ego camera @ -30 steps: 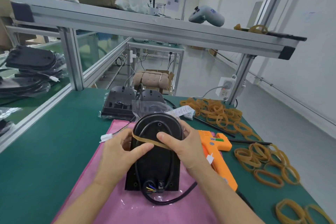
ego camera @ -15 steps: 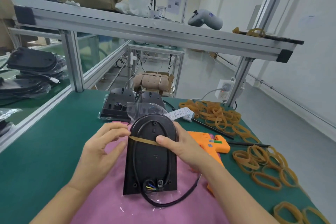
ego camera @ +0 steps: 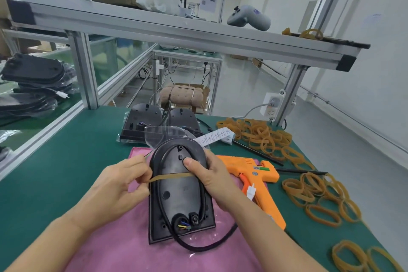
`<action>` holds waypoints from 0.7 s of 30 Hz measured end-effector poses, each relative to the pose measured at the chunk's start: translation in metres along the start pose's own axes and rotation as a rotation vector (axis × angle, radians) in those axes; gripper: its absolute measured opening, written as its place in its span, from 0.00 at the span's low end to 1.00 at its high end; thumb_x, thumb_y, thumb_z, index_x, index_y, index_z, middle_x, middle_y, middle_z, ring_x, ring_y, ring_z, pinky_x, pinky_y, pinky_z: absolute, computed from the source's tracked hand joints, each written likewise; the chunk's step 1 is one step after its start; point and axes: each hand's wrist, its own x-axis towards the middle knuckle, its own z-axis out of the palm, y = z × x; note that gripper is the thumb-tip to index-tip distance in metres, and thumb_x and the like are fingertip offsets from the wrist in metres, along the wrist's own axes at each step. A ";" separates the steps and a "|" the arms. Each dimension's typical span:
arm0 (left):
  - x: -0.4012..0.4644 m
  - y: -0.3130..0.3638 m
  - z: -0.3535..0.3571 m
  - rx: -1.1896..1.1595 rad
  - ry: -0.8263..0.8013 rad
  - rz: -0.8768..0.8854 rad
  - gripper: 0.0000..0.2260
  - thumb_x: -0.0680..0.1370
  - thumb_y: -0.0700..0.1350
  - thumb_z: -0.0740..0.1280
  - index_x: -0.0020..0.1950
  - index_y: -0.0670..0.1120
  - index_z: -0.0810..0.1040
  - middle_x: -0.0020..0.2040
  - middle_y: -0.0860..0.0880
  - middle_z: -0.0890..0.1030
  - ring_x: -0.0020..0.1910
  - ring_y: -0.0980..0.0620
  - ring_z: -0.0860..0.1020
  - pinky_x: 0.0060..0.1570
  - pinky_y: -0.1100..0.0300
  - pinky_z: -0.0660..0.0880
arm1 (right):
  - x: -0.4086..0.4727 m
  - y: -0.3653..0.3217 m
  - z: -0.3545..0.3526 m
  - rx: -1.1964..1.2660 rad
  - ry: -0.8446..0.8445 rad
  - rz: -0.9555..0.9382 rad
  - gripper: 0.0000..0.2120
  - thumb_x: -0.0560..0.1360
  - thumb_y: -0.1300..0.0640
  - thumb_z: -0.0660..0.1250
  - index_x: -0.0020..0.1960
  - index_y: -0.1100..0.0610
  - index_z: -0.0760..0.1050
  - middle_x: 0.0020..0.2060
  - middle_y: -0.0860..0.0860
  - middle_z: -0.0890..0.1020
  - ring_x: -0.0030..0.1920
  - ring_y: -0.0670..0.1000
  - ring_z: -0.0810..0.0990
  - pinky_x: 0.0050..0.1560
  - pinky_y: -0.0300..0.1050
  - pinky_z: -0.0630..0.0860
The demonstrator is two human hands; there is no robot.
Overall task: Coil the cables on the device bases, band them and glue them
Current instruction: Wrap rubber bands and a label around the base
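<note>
Many rubber bands (ego camera: 265, 137) on green bench (ego camera: 55, 172), pink mat (ego camera: 123, 247), alu frame (ego camera: 176, 31), white walls.

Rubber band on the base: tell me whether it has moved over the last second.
Yes. The rubber band has slid down the black base, away from its rounded top.

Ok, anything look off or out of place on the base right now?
One thing: the cable bulges in a loose loop past the near edge of the device base, outside the coil. The rubber band, stretched between left hand and right hand, doesn't catch it.
</note>
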 end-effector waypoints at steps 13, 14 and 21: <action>0.001 0.008 0.063 -1.158 0.116 -0.793 0.20 0.69 0.39 0.70 0.61 0.45 0.78 0.55 0.42 0.83 0.51 0.43 0.83 0.43 0.54 0.82 | 0.009 -0.003 -0.001 -0.083 0.060 0.247 0.19 0.75 0.48 0.70 0.62 0.51 0.69 0.58 0.49 0.80 0.55 0.48 0.80 0.55 0.43 0.77; 0.006 0.007 0.065 -1.135 0.125 -0.830 0.19 0.69 0.38 0.70 0.60 0.44 0.78 0.54 0.39 0.83 0.48 0.42 0.83 0.42 0.53 0.82 | 0.010 -0.007 -0.005 -0.222 0.049 0.247 0.20 0.76 0.45 0.68 0.64 0.50 0.67 0.59 0.47 0.79 0.56 0.46 0.78 0.55 0.40 0.74; 0.019 0.001 0.069 -1.060 0.074 -1.075 0.12 0.74 0.38 0.69 0.57 0.39 0.79 0.47 0.36 0.84 0.41 0.39 0.83 0.41 0.49 0.82 | -0.010 -0.026 -0.092 -1.175 0.359 0.151 0.12 0.80 0.53 0.57 0.55 0.54 0.77 0.49 0.49 0.79 0.47 0.49 0.76 0.46 0.45 0.70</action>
